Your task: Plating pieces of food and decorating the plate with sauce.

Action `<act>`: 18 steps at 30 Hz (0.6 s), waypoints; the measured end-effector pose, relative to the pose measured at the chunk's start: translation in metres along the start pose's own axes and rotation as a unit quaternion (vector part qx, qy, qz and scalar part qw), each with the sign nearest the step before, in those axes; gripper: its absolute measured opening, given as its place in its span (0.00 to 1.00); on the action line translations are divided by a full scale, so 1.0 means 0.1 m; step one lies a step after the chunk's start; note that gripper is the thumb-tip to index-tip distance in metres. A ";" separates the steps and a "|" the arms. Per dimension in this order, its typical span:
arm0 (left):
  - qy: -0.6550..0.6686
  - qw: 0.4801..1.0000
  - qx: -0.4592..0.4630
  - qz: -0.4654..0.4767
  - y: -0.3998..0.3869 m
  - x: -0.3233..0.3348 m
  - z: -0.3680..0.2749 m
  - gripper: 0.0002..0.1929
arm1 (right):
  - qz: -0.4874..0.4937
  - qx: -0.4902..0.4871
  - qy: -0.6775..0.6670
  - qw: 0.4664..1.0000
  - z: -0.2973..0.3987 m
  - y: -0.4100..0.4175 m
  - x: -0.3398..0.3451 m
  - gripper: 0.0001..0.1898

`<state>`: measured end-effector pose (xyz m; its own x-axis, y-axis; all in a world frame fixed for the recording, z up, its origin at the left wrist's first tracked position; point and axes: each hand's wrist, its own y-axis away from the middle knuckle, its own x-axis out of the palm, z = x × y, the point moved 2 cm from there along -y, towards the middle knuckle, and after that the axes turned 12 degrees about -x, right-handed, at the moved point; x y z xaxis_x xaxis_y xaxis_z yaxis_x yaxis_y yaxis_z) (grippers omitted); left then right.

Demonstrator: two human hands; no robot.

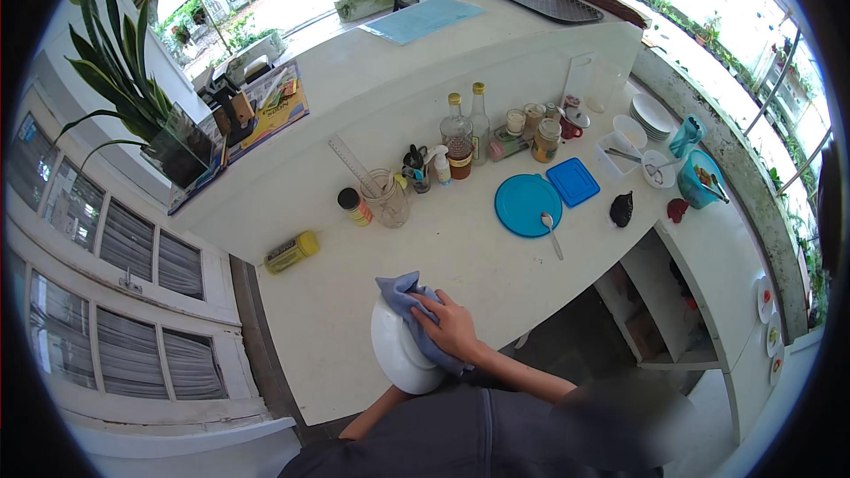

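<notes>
A white plate is tilted up in front of my body, over the near edge of the white counter. My right hand grips a blue-grey cloth and presses it against the plate's upper right side. Part of the cloth hangs down beside the plate, under my right wrist. At the plate's lower edge my left hand holds it from beneath. Only the wrist and forearm show there; the left fingers are hidden behind the plate.
Along the wall stand a yellow-lidded container, a glass jar with a ruler, and bottles. A spoon rests partly on a round blue lid. Bowls and stacked plates stand right. Open shelves lie below.
</notes>
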<state>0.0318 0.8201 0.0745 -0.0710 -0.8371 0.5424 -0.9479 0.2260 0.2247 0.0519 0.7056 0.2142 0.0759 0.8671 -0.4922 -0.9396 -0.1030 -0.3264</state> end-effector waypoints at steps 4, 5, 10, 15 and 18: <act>0.020 0.999 -0.022 0.012 -0.08 0.09 -0.03 0.26 | -0.002 0.019 0.076 0.997 -0.37 0.03 0.10 0.15; 0.025 0.999 -0.028 0.015 -0.07 0.08 -0.06 0.26 | -0.003 0.019 0.076 0.997 -0.42 0.04 0.13 0.15; 0.046 0.997 -0.057 0.034 0.01 -0.02 -0.10 0.26 | 0.028 0.087 0.044 0.995 -0.52 0.06 0.18 0.17; 0.070 0.993 -0.084 0.049 0.07 -0.07 -0.18 0.26 | 0.026 0.115 -0.044 0.992 -0.81 0.08 0.24 0.18; 0.086 0.990 -0.099 0.057 0.08 -0.02 -0.16 0.26 | 0.018 0.096 -0.027 0.995 -0.80 0.09 0.22 0.18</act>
<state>0.0292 0.8317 0.0876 -0.1040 -0.7073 0.6992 -0.8564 0.4211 0.2986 0.0718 0.6847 0.1355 0.0275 0.8899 -0.4554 -0.9883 -0.0443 -0.1462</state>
